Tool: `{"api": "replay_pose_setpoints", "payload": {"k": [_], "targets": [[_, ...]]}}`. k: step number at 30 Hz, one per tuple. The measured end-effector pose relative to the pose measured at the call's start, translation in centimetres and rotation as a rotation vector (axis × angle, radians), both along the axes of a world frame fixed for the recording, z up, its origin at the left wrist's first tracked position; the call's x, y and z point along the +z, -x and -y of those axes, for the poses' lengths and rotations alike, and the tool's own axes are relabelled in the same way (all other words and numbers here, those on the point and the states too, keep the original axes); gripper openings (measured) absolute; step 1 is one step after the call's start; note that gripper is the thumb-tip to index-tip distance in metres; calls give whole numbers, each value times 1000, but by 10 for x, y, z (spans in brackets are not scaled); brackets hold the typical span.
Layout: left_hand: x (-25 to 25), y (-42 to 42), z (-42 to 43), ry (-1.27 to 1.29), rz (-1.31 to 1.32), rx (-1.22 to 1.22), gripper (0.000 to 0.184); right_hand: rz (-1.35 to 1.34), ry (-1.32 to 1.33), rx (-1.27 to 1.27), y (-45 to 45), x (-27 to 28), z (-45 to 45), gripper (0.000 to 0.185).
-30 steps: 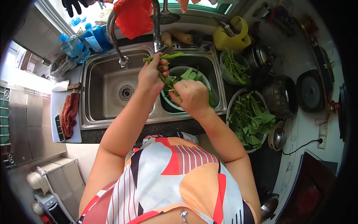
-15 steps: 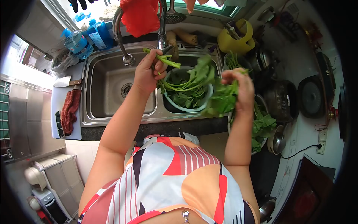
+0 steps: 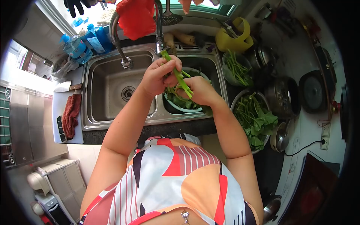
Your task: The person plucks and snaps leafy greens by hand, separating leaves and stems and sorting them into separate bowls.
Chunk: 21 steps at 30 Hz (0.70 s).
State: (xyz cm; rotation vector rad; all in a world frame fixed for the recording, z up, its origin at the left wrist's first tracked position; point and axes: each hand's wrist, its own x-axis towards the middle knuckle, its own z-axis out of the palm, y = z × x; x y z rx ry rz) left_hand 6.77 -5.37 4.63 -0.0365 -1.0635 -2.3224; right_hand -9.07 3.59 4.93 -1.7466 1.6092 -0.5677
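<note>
My left hand (image 3: 160,76) is closed around a small bunch of leafy-green stems (image 3: 177,74), cut ends pointing up and toward me. Close beside it, my right hand (image 3: 202,91) pinches at the same stems, its fingertips partly hidden behind them. Both hands are over a pale green basin (image 3: 186,110) in the right sink bowl. Leafy greens lie inside this basin, mostly covered by my hands.
Right of the sink stand a bowl of leafy greens (image 3: 257,122) and a clear bowl of stems (image 3: 237,69). A faucet (image 3: 127,63) overhangs the left sink bowl (image 3: 108,84). A knife (image 3: 63,87) and reddish-brown cloth (image 3: 71,116) lie on the left board.
My right hand has come left from beside the right-hand bowls to meet my left hand. The leafy bunch it carried is out of sight. My left hand has shifted slightly right and down.
</note>
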Motion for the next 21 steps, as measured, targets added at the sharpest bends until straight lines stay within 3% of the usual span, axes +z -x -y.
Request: {"api": "replay_pose_setpoints", "payload": {"k": [2, 5, 8, 9, 10, 12, 13, 20, 21], "targets": [[-3, -2, 0, -10, 4, -1, 22, 246, -17, -59, 5, -21, 5, 16], [-5, -5, 1, -29, -3, 19, 21, 640, -186, -411, 20, -32, 12, 15], [-8, -5, 2, -61, 31, 152, 21, 664, 1, -367, 25, -41, 4, 16], [-9, -5, 3, -102, 25, 191, 20, 507, 153, -334, 13, -40, -1, 17], [-9, -2, 5, -139, 19, 225, 20, 346, 86, -300, 1, -26, -8, 18], [-9, 4, 6, -217, 35, 295, 19, 100, 254, -130, -15, -22, -10, 18], [-9, 6, 6, -259, 61, 333, 19, 207, 262, -141, -24, -20, -11, 16], [-15, 11, 2, -334, 177, 461, 19, -211, 496, -104, -24, -36, -13, 17], [-15, 14, -1, -334, 168, 468, 19, -149, 463, -193, -23, -39, -11, 16]]}}
